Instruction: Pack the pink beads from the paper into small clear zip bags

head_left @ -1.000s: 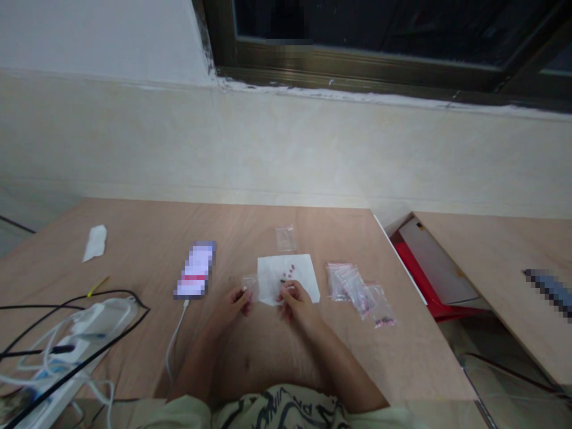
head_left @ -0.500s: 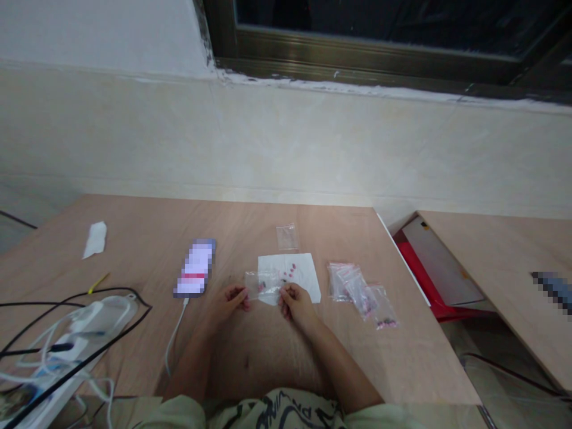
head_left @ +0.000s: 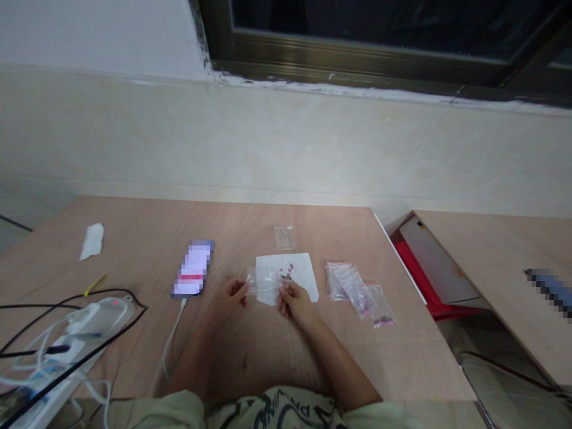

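Pinching a small clear plastic bag (head_left: 263, 281) between them, the left hand (head_left: 229, 296) and the right hand (head_left: 292, 300) held it just above a sheet of white paper (head_left: 304, 279), one hand at each end. Neither hand had released it; both were curled, with the thumb pressed toward the fingers on the thin film. A slip looked like the main risk: the slick plastic could have slid from the fingertips and dropped onto the small pink pieces (head_left: 288, 273) scattered over the paper. Those pieces lay loose, so a bump from a wrist or a tug on the paper could have sent them rolling across the plywood tabletop (head_left: 134, 238). Whether anything lay inside the held bag could not be told from this view. The bag stretched across the gap between the hands, its right end over the left part of the paper, with the pink pieces just beyond the right hand. Farther forward lay another clear bag (head_left: 285, 237), and to the right a cluster of clear bags (head_left: 345, 289) with pink contents. A pixelated phone (head_left: 192, 269) lay left of the hands, its white cable (head_left: 172, 339) trailing toward the person's body.
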Demonstrator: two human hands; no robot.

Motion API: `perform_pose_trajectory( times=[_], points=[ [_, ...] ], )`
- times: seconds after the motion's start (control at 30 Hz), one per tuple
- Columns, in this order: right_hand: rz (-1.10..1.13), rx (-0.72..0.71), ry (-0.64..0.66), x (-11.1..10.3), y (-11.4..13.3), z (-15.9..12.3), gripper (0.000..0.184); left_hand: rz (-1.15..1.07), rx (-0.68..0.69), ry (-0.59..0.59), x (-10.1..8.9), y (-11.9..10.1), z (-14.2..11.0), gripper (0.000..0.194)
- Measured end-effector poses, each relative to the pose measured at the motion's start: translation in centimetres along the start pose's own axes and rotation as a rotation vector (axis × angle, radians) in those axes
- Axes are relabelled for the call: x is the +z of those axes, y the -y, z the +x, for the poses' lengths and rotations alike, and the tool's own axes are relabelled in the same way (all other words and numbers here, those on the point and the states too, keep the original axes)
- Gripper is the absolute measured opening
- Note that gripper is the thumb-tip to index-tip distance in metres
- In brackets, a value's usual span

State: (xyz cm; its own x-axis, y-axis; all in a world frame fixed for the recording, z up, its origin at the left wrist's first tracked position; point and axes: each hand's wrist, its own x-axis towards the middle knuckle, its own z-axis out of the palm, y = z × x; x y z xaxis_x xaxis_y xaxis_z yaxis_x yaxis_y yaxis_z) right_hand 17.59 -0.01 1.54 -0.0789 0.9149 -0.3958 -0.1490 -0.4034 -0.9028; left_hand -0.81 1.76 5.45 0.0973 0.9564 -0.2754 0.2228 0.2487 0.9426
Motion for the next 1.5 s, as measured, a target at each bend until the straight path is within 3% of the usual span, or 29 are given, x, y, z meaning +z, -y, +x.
perform_pose_trajectory(
  times=[0.33, 0.47, 0.63, 0.73, 0.77, 0.9, 1.0, 1.23, 1.37, 1.5],
  points=[
    [0.092, 0.013, 0.018, -0.1, 0.4, 0.0, 0.047, 0.008, 0.075, 0.011, 0.1, -0.4, -0.1, 0.022],
    [-0.006, -0.130, -0.118, -0.4, 1.6, -0.9, 0.037, 0.094, 0.006, 0.173, -0.5, 0.2, -1.2, 0.020],
    [-0.367, -0.381, -0.133, -1.0, 4.5, -2.8, 0.023, 0.111, 0.006, -0.022, -0.6, -0.5, -1.5, 0.027],
    [-0.508, -0.496, -0.064, -0.9, 5.7, -3.7, 0.017, 0.158, 0.112, 0.066, 0.5, -2.2, -1.1, 0.027],
    [-0.524, -0.498, -0.065, -0.9, 5.8, -3.8, 0.016, 0.170, 0.146, 0.140, 0.9, -2.7, -0.9, 0.025],
    [-0.430, -0.383, -0.164, -1.1, 5.1, -3.4, 0.021, 0.215, 0.218, 0.152, 2.0, -3.7, -0.5, 0.022],
    [-0.375, -0.301, -0.159, -1.5, 4.6, -2.8, 0.017, 0.245, 0.242, 0.179, 1.8, -3.6, -0.2, 0.022],
    [-0.488, -0.351, -0.204, -1.8, 5.7, -2.3, 0.015, 0.372, 0.391, 0.128, 1.5, -4.0, 0.0, 0.020],
    [-0.428, -0.361, -0.123, -1.3, 5.7, -2.3, 0.018, 0.350, 0.421, 0.071, 1.7, -3.8, 0.0, 0.019],
    [-0.344, -0.320, -0.075, -0.5, 5.7, -2.8, 0.018, 0.341, 0.397, 0.101, 2.0, -3.3, -0.4, 0.021]
  ],
)
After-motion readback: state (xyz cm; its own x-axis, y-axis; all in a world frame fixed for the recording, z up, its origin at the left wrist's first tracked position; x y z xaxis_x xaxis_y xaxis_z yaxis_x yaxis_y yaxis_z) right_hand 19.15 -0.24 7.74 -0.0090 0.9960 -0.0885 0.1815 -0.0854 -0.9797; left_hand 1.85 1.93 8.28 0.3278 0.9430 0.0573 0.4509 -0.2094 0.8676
